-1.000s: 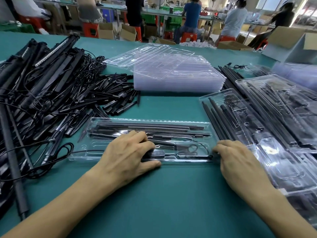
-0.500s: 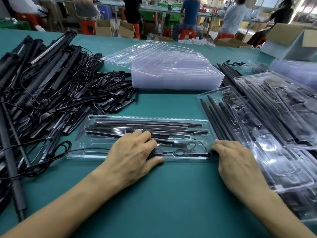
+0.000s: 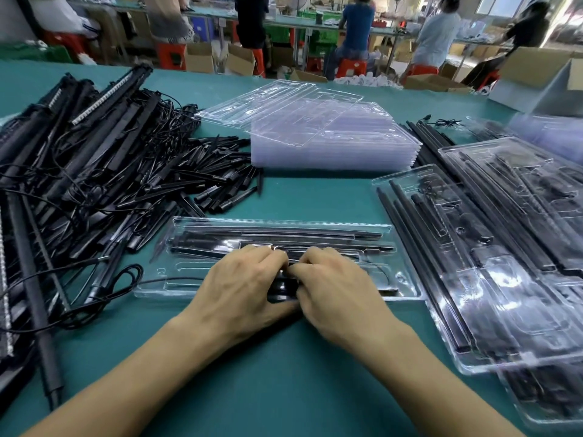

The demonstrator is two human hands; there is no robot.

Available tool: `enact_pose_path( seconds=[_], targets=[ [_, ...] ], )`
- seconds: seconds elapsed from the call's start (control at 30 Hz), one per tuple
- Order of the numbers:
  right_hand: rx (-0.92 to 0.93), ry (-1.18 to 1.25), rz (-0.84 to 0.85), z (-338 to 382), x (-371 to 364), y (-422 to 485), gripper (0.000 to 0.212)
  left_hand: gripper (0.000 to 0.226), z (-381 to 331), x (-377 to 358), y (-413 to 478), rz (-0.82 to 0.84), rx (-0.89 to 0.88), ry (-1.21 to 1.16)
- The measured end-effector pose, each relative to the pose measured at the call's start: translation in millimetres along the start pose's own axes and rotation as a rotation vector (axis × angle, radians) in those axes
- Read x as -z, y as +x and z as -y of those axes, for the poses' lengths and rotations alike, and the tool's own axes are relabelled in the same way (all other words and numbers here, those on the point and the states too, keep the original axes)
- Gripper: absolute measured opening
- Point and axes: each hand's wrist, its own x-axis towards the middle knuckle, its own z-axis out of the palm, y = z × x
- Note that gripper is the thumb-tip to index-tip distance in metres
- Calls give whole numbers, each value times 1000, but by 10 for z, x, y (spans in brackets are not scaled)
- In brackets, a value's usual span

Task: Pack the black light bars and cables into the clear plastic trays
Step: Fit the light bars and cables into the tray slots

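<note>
Pinching black cable [image 3: 283, 287] in left grip [image 3: 249, 285] and right grip [image 3: 337, 288] over clear tray [image 3: 407, 279]; likely light, limp, springy, best held short.

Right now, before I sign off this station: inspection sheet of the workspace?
Surface: green mat, flat.
Job's things: front tray holds light bars; empty tray stack behind; filled trays at right.
Clutter: loose pile of black bars and leads at left, some pieces at the front tray's left end.
Grippers: left hand and right hand meet over the tray's middle, fingers curled at a small black part; grip blurred.
Cables: coiled cable beside the tray, one lead running in.
Surroundings: people at benches behind; cardboard boxes.
</note>
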Motion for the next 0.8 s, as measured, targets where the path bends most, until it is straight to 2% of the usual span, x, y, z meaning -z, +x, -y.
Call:
enact_pose_path(
  seconds=[0.2,0.57,0.8],
  targets=[
    [-43,-55,-4,16,-27,28,29,52,30,23,-7,-17,-21,153],
    [-27,-86,23,145,-77,33,15,45,68,10,11,-51,-92,202],
    [-16,-25,50,-12,-82,51,30,48,87,-51,-19,-109,-120,196]
  ],
)
